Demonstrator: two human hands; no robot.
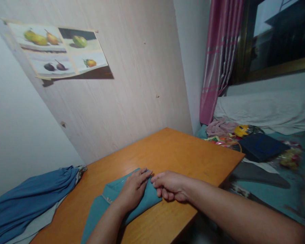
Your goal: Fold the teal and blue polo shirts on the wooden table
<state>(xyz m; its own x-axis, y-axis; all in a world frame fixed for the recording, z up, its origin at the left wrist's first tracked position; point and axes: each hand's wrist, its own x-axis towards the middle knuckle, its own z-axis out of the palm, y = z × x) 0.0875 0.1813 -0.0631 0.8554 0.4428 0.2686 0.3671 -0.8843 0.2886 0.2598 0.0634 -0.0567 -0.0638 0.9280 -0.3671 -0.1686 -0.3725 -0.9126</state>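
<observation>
A folded teal garment (117, 190) lies on the orange-brown wooden table (173, 152), with one part of it stretching toward the lower left under my forearm. A small pale patch, perhaps a label or print, shows on its fold. My left hand (136, 189) rests palm down on the cloth, its fingers stretched out toward the far right corner. At that right edge, my right hand (169, 186) has its fingers curled, with thumb and forefinger pinching the cloth. What kind of garment it is, I cannot tell.
Blue cloth (40, 196) with pale fabric under it lies along the table's left side. A wood-patterned wall (132, 84) bounds the far edge. Beyond the right edge is a lower surface with a dark blue flat item (261, 146), a pink cloth (222, 127) and other clutter.
</observation>
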